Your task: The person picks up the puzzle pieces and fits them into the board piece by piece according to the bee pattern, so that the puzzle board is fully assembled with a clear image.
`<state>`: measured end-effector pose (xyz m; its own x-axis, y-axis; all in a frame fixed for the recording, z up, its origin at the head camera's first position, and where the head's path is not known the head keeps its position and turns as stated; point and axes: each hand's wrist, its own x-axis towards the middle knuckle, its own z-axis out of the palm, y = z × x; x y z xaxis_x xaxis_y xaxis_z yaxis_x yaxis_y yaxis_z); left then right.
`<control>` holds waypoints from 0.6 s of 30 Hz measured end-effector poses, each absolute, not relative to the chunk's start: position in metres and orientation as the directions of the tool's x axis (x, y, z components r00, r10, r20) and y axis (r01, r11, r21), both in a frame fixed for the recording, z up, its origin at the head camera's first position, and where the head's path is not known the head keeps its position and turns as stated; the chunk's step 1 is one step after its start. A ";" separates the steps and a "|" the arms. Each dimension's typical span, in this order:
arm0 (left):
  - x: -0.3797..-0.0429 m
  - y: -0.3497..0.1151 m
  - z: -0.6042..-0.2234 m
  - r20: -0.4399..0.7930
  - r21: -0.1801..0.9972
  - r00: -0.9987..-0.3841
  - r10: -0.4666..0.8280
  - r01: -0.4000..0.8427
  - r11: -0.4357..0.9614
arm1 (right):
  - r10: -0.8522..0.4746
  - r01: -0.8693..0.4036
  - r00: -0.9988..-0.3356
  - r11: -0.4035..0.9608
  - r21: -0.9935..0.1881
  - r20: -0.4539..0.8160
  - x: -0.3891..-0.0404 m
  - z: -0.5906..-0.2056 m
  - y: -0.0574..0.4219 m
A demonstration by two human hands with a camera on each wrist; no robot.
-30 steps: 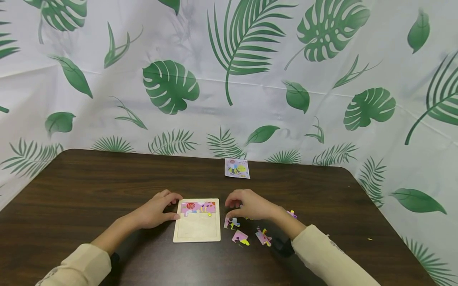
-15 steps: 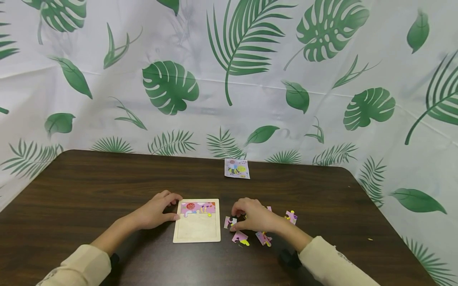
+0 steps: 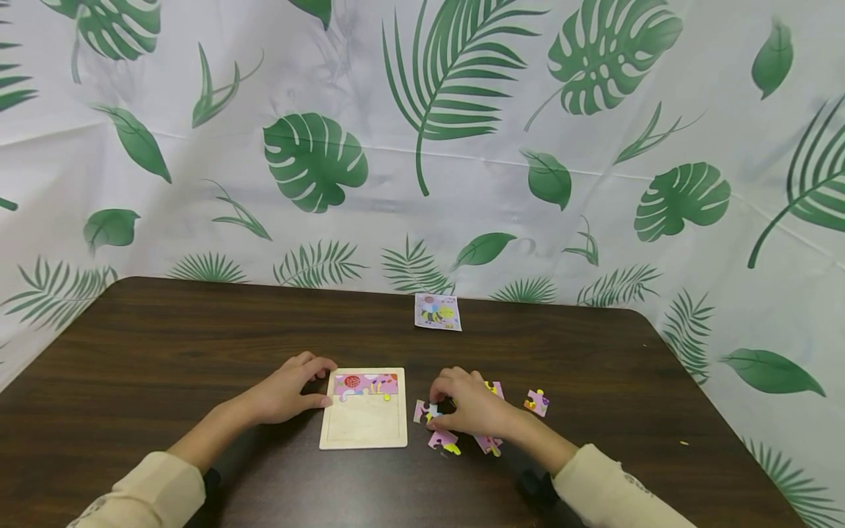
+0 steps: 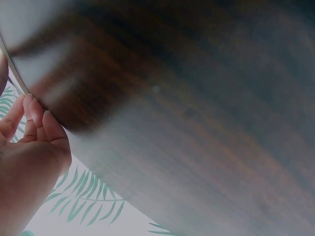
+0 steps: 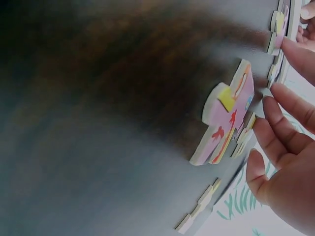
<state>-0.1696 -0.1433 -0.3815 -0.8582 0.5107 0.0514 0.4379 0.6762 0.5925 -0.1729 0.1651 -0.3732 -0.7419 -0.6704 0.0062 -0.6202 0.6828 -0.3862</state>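
brown tabletop (image 3: 198, 334) bears a board (image 3: 366, 425) left hand (image 3: 288, 389) grips; right hand (image 3: 469, 402) is among pieces (image 3: 443, 438), hold unclear.

- Drew the right hand (image 3: 472, 403) rightward and nearer, away from the board (image 3: 364, 429).
- Brought fingertips (image 3: 436, 423) to the right side of the left piece (image 3: 419, 412), perhaps touching it.
- Bared the far-right piece (image 3: 538, 402), mostly hidden a second ago.
- Covered part of the bottom-right piece (image 3: 489, 445).

a leaf-printed cloth (image 3: 462, 209) hangs behind a dark table (image 3: 231, 323).
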 end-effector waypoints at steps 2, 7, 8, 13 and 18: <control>-0.170 -0.143 -0.381 0.048 0.592 -0.860 0.508 0.434 0.679 | -0.670 -0.620 -0.742 0.684 -0.384 0.006 -0.173 -0.373 0.165; -0.169 -0.143 -0.381 0.045 0.595 -0.861 0.507 0.431 0.678 | -0.665 -0.613 -0.746 0.688 -0.389 0.000 -0.173 -0.374 0.165; -0.169 -0.143 -0.381 0.045 0.596 -0.861 0.507 0.431 0.678 | -0.664 -0.611 -0.747 0.688 -0.392 -0.002 -0.173 -0.374 0.165; -0.169 -0.143 -0.381 0.051 0.595 -0.859 0.509 0.435 0.676 | -0.662 -0.605 -0.749 0.688 -0.401 -0.005 -0.172 -0.373 0.165; -0.168 -0.143 -0.380 0.051 0.596 -0.861 0.506 0.433 0.677 | -0.665 -0.608 -0.747 0.685 -0.402 -0.003 -0.171 -0.372 0.165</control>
